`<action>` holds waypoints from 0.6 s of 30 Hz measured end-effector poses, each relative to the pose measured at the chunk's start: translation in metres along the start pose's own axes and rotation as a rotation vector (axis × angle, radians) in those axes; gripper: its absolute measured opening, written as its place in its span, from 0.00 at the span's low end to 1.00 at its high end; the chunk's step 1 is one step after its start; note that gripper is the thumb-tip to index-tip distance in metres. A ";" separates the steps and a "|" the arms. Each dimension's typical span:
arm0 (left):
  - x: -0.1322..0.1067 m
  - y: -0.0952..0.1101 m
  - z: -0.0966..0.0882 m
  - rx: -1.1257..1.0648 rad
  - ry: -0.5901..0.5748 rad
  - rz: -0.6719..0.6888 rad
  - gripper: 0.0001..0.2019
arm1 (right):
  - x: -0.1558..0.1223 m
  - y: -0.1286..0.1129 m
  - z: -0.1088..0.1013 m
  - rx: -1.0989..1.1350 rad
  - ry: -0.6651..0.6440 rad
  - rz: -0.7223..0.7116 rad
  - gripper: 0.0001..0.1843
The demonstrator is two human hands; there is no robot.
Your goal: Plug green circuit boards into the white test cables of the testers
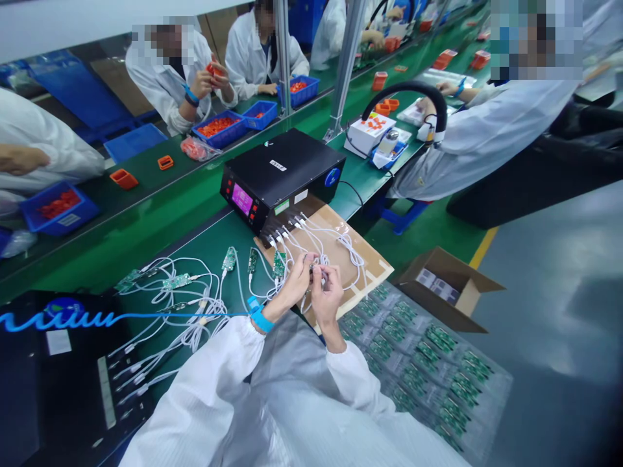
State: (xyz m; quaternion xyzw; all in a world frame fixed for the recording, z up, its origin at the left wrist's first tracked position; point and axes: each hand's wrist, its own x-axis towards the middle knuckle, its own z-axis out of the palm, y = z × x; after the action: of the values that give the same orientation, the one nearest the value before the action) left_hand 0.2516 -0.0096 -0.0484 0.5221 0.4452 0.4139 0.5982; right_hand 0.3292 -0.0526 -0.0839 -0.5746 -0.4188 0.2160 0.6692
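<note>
My left hand [295, 283] and my right hand [327, 290] meet over a sheet of cardboard [374, 267], both pinched on a small dark part with a white cable [341, 243] running to it; the part is too small to name. A blue wrist strap [259, 318] with a coiled blue cord [73, 319] sits on my left wrist. Several white cables lead from the black tester box [282, 170] with a pink screen. Small green circuit boards [228, 259] on cables lie to the left of my hands.
A clear tray of green circuit boards [428, 370] lies right of my lap, an open cardboard box [450, 285] beyond it. A second black unit [53, 383] sits at the left. People in white coats work across the green belt [146, 214] with blue bins [221, 128] of orange parts.
</note>
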 end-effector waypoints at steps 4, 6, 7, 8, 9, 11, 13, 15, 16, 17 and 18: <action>0.005 0.005 -0.005 0.082 -0.034 0.084 0.14 | 0.007 -0.002 -0.010 0.085 -0.094 0.034 0.15; 0.009 0.009 -0.008 0.084 0.013 0.115 0.15 | 0.012 -0.004 -0.017 0.094 -0.119 0.034 0.15; 0.011 0.011 -0.011 0.069 0.050 0.120 0.15 | 0.016 -0.004 -0.020 0.074 -0.124 0.025 0.14; 0.013 0.013 -0.014 0.048 0.091 0.120 0.16 | 0.020 -0.003 -0.024 0.040 -0.123 0.014 0.14; 0.015 0.015 -0.017 0.019 0.129 0.116 0.17 | 0.024 -0.001 -0.027 -0.002 -0.118 0.005 0.14; 0.017 0.019 -0.024 -0.044 0.192 0.098 0.19 | 0.035 0.005 -0.031 -0.092 -0.114 -0.003 0.15; 0.017 0.023 -0.031 -0.088 0.234 0.067 0.22 | 0.045 0.012 -0.034 -0.187 -0.149 0.001 0.17; 0.016 0.024 -0.036 -0.098 0.269 0.027 0.24 | 0.053 0.020 -0.033 -0.280 -0.234 -0.002 0.19; 0.015 0.024 -0.038 -0.091 0.281 0.014 0.25 | 0.056 0.023 -0.031 -0.318 -0.281 -0.008 0.20; 0.015 0.024 -0.039 -0.080 0.288 0.006 0.26 | 0.058 0.026 -0.029 -0.348 -0.319 -0.017 0.22; 0.014 0.023 -0.040 -0.064 0.289 0.004 0.28 | 0.059 0.028 -0.026 -0.369 -0.347 -0.027 0.23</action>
State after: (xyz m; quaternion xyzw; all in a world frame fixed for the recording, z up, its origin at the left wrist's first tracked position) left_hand 0.2164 0.0168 -0.0292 0.4386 0.5125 0.4998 0.5433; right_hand 0.3882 -0.0157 -0.0917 -0.6358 -0.5675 0.2221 0.4738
